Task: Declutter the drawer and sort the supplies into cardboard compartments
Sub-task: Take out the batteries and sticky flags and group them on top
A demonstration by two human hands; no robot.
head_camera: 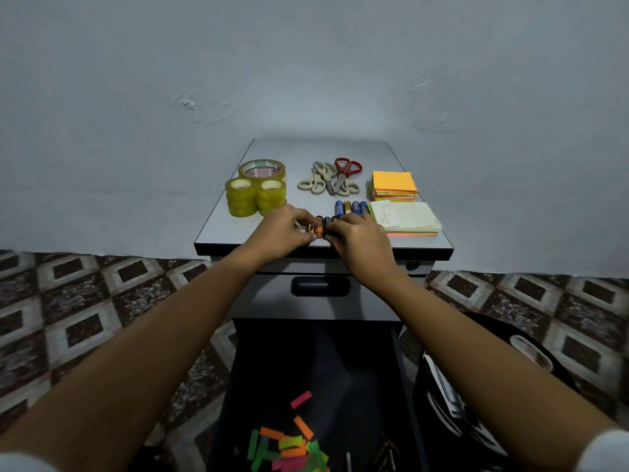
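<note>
A small row of batteries (pixel 320 228) lies near the front edge of the grey cabinet top (pixel 224 226). My left hand (pixel 282 233) pinches the row's left end and my right hand (pixel 357 240) pinches its right end, both with fingers curled round the batteries. Behind my right hand stand several blue and gold batteries (pixel 350 207). Below, the open dark drawer (pixel 401 386) holds loose neon sticky flags (pixel 289 444) in pink, orange and green.
On the cabinet top are yellow tape rolls (pixel 253 190), beige and red scissors (pixel 332 178), an orange sticky-note stack (pixel 393 185) and a white note pad (pixel 405 218). A closed drawer with a dark handle (pixel 320 286) sits above. A black bag (pixel 452 396) lies on the patterned floor at right.
</note>
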